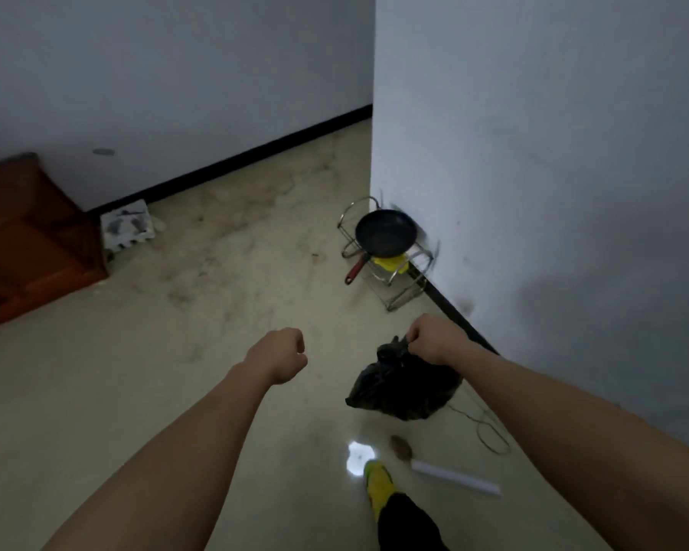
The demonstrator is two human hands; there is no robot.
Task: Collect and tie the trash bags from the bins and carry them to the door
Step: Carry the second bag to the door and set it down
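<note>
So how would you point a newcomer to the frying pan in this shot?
Find the white wall corner jutting into the room. At its foot stands a wire rack; the frying pan rests on it. It is the only round dark dish, with a red handle sloping toward the floor.

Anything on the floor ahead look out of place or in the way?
Yes. A frying pan sits in a wire rack on the floor at the wall corner, odd for cookware. A thin wire loops loose by the black trash bag held by the right hand, and a white tube lies near the foot.
</note>
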